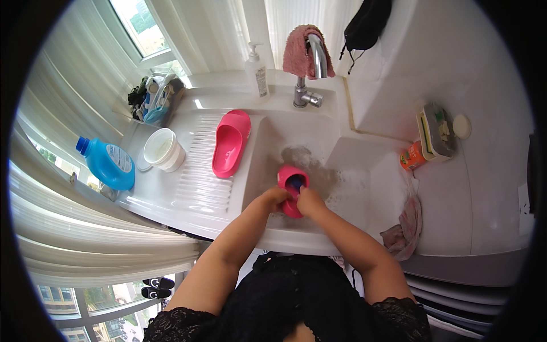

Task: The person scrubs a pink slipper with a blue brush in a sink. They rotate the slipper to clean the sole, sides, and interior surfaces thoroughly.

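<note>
A pink slipper (290,172) is held low in the white sink (354,212), its toe pointing away from me. My left hand (277,198) is closed on the slipper's left side. My right hand (310,200) is closed at its opening, on what looks like a dark blue brush (296,182). Most of that brush is hidden by the slipper and my fingers. Greyish, murky water (322,174) covers the basin's bottom around them. The matching pink slipper (230,145) lies sole down on the ribbed drainboard (199,171) left of the basin.
Behind the basin stands a chrome faucet (300,94) with a pink cloth (296,51) over it, beside a pump bottle (257,74). Leftward are a white tub (165,149), a blue jug (108,165) and a clear bin (162,105). An orange container (412,156) and a wet cloth (405,228) sit right.
</note>
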Motion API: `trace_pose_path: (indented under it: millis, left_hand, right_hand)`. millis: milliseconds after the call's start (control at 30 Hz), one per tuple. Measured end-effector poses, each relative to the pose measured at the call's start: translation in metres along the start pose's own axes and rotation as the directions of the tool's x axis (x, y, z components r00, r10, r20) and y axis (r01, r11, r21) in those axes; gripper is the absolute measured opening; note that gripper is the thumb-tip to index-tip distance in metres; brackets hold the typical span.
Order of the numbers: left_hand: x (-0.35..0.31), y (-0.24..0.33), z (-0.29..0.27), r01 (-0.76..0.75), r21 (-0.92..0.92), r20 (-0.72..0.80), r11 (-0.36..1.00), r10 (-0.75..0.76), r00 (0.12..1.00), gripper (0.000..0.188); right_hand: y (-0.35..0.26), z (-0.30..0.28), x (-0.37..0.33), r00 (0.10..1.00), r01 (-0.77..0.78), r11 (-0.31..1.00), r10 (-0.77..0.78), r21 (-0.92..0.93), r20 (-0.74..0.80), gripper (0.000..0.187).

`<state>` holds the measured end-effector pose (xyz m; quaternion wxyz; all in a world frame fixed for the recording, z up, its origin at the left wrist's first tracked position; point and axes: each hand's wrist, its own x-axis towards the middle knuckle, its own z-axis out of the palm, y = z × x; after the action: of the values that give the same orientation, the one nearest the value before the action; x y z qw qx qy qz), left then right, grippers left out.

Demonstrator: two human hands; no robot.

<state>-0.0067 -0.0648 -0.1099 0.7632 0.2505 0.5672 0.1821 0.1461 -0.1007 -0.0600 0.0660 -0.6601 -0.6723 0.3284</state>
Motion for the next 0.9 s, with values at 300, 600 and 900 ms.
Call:
trace_pose_path:
  millis: [300, 600, 900]
  left_hand:
    - [-0.018, 0.011, 0.011, -0.261, -0.047, 0.030, 0.964, 0.262, 0.965, 0.041]
    - [-0.003, 0.011, 0.005, -0.540, -0.029, 0.051, 0.841, 0.541, 0.840, 0.042]
    - [0.000, 0.012, -0.009, -0.431, 0.305, -0.197, 0.849, 0.499, 0.844, 0.053]
  right_hand:
    - [-0.011, -0.021, -0.001, 0.982, 0.072, 0.995, -0.059, 0.067, -0.181, 0.039]
    - [-0.015, -0.029, -0.005, 0.959, 0.032, 0.999, -0.039, -0.030, -0.280, 0.041]
    - [0.005, -0.046, -0.043, 0.995, 0.090, 0.985, -0.097, -0.146, -0.037, 0.042]
